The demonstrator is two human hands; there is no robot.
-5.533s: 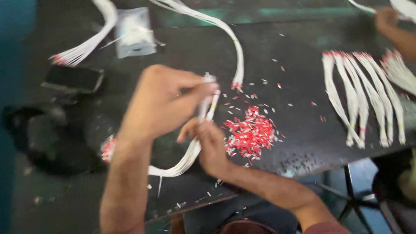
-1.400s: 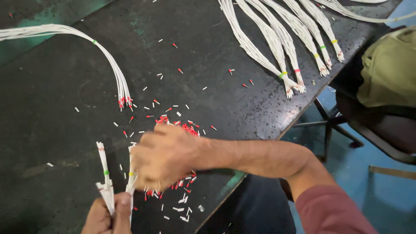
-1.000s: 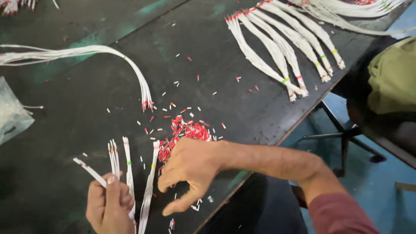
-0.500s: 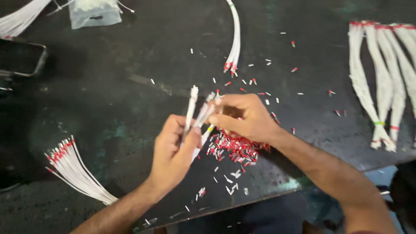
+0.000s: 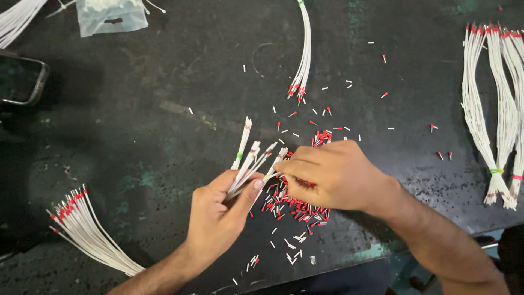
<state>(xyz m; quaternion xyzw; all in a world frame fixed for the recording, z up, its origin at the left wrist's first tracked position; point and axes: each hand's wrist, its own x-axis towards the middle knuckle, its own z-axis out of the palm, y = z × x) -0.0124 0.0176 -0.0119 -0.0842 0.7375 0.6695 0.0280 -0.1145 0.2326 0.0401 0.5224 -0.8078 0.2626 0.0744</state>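
Observation:
My left hand grips a small bundle of white wires, whose bare ends fan upward and to the right. My right hand pinches the tip of one of those wires between thumb and forefinger, just above a heap of small red ferrules on the dark table. Part of the heap is hidden under my right hand. Loose red ferrules and white bits lie scattered around both hands.
A fan of white wires with red tips lies at lower left, and another bundle hangs from the top centre. Tied wire bundles lie at right. A clear plastic bag and a dark tray sit at upper left.
The view has shifted and steadied over the table. Both hands have come together, and my right hand has closed on the tip of a wire held in my left.

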